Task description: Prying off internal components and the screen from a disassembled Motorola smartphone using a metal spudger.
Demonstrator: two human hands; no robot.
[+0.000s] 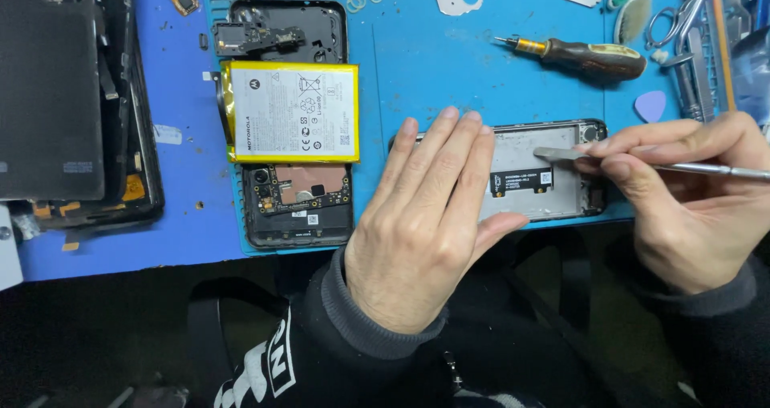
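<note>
Nearest us, our left hand (pixel 417 223) lies flat, fingers together, palm down on the left end of the phone frame (pixel 553 207), grasping nothing. The frame lies lengthwise left to right on the blue mat (pixel 449 63), its camera corner to the right, a black rectangular label (pixel 521 182) at its middle. Our right hand (pixel 690 191) pinches a metal spudger (pixel 634 163), its flat tip pointing left onto the frame's grey plate. Farther left, a yellow-edged battery (pixel 290 111) with a white label rests on another opened phone (pixel 297 203).
</note>
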